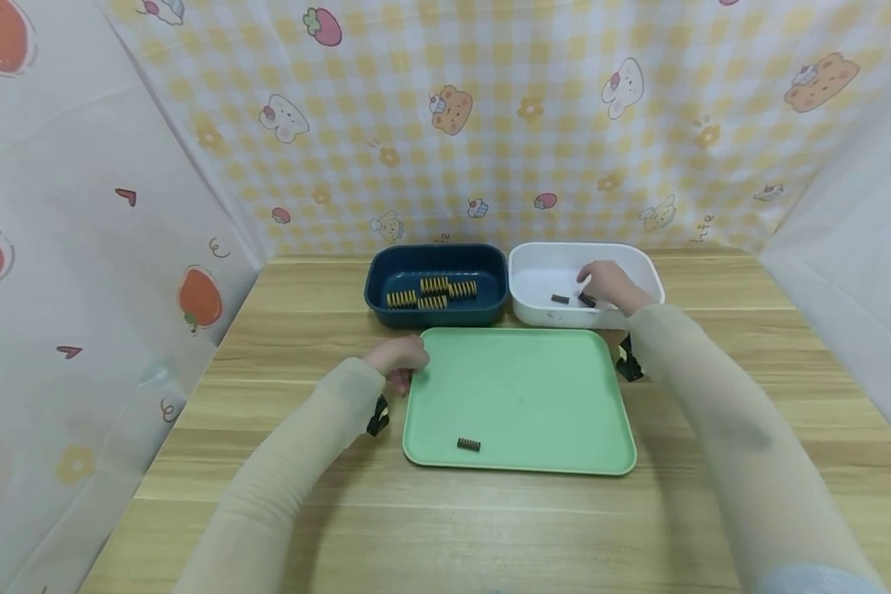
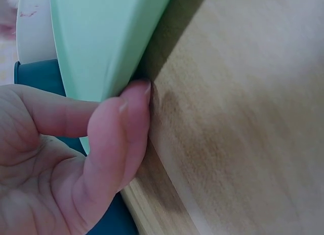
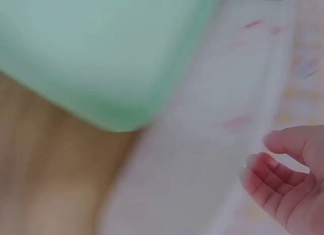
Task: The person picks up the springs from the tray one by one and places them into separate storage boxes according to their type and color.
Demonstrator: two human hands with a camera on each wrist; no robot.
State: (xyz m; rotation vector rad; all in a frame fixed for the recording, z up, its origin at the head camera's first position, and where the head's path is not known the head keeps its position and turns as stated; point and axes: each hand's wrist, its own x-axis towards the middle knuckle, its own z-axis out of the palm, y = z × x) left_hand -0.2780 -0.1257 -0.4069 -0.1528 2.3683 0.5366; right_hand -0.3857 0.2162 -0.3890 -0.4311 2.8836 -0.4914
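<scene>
My left hand (image 1: 399,360) holds the green tray (image 1: 520,396) at its far left corner. In the left wrist view, the thumb and fingers (image 2: 109,133) pinch the rim. A small dark spring (image 1: 469,445) lies on the tray near its front edge. Over on the right, my right hand (image 1: 609,283) reaches down into the white bin (image 1: 527,312). Two dark springs show there, one spring (image 1: 560,299) to the hand's left and another spring (image 1: 586,300) just beneath its fingers. The right wrist view has a gap between thumb and curved fingers (image 3: 258,187), with nothing in it.
A dark blue bin (image 1: 386,317) holding several yellow springs (image 1: 432,303) stands left of the white bin, both behind the tray. Behind them hangs a checked cloth (image 1: 416,181). The wooden table (image 1: 490,536) extends around the tray.
</scene>
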